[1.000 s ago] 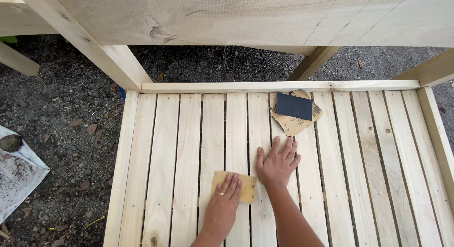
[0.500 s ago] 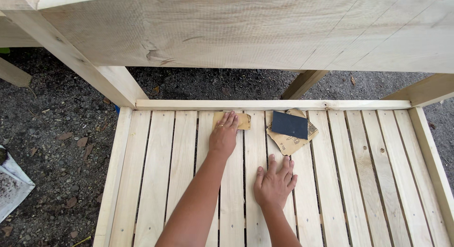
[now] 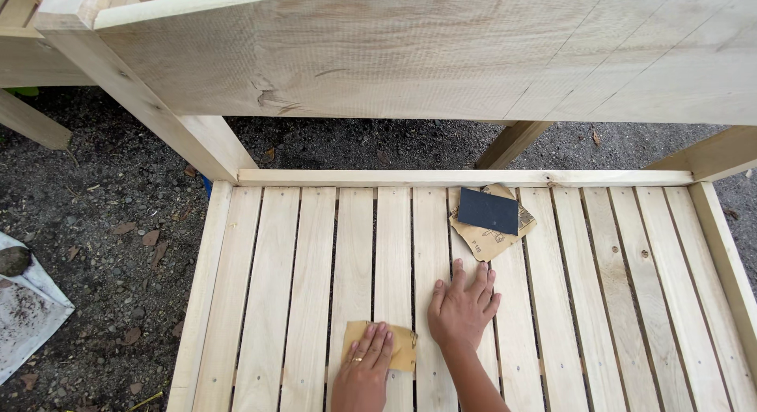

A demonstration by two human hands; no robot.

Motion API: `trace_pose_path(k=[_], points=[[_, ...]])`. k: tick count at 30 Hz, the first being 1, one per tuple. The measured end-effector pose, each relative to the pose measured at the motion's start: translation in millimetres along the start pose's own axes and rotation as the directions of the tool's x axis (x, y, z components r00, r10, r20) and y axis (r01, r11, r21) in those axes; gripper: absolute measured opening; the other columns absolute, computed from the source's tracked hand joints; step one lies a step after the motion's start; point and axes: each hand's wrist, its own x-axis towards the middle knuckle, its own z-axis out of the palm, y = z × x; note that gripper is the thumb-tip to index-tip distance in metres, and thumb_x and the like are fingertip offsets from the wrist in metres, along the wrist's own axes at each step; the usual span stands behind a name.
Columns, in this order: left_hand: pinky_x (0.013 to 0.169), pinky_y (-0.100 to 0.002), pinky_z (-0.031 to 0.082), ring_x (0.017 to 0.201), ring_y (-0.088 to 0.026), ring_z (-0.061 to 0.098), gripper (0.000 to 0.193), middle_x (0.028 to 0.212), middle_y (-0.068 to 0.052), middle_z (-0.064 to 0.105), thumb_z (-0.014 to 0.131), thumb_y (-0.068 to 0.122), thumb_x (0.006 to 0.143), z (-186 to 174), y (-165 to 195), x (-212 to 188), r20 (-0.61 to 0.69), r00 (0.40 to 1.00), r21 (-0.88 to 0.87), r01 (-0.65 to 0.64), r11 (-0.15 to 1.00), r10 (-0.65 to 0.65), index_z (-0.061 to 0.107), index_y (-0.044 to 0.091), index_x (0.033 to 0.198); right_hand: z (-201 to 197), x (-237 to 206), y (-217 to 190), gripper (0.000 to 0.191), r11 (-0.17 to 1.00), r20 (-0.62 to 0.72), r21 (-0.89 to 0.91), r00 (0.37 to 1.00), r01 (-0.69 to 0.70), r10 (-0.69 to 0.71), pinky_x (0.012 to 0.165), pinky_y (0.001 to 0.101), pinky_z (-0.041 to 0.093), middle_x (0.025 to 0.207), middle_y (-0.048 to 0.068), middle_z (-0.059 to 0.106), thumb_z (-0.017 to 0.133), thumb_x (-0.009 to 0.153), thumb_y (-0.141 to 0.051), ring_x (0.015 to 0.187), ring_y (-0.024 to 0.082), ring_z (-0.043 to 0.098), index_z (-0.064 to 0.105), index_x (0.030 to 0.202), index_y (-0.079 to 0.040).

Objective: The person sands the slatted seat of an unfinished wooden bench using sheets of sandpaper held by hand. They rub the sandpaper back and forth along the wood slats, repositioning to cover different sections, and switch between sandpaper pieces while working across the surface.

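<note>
Your left hand [image 3: 364,369] lies flat, fingers together, pressing a tan sheet of sandpaper [image 3: 388,346] onto the slatted shelf [image 3: 307,286]. No pinch here; the palm pins the sheet to the wood, near edge of the shelf, left of centre. The sheet sits directly under the fingers and pokes out to the right, its long side lying across the slats. The slats run near to far, so the grain heads away from you toward the far rail [image 3: 465,177].

Your right hand [image 3: 464,308] rests just beside it, fingers spread wide, holding nothing, braced on the boards.

Farther off, by the far rail, a dark sanding block [image 3: 488,211] sits on spare sandpaper sheets [image 3: 482,240]; right hand is nearer to those.

Gravel ground [image 3: 110,223] lies left of the shelf.
</note>
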Motion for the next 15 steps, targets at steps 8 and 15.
trace_pose_path(k=[8,15], points=[[0.124,-0.037,0.028,0.153,-0.02,0.031,0.047,0.162,-0.003,0.039,0.044,0.027,0.108,-113,5,248,-0.143,0.977,0.057,0.167,0.984,-0.158,0.045,0.011,0.152,8,14,-2,0.058,1.0,0.027,-0.021,0.999,-0.021,0.022,0.12,0.0579,0.006,0.163,0.021,0.02,0.041,0.097,-0.044,0.154,0.037,0.01,0.044,0.149,-0.02],[0.121,-0.044,0.024,0.152,-0.024,0.025,0.054,0.163,-0.007,0.034,0.05,0.021,0.1,-38,-2,68,-0.071,0.997,0.024,0.01,1.0,-0.009,0.042,0.007,0.152,15,-2,12,0.058,0.999,0.028,-0.044,1.0,-0.007,0.008,0.119,0.0584,0.007,0.161,0.022,0.021,0.039,0.097,-0.044,0.154,0.038,0.01,0.043,0.15,-0.02]])
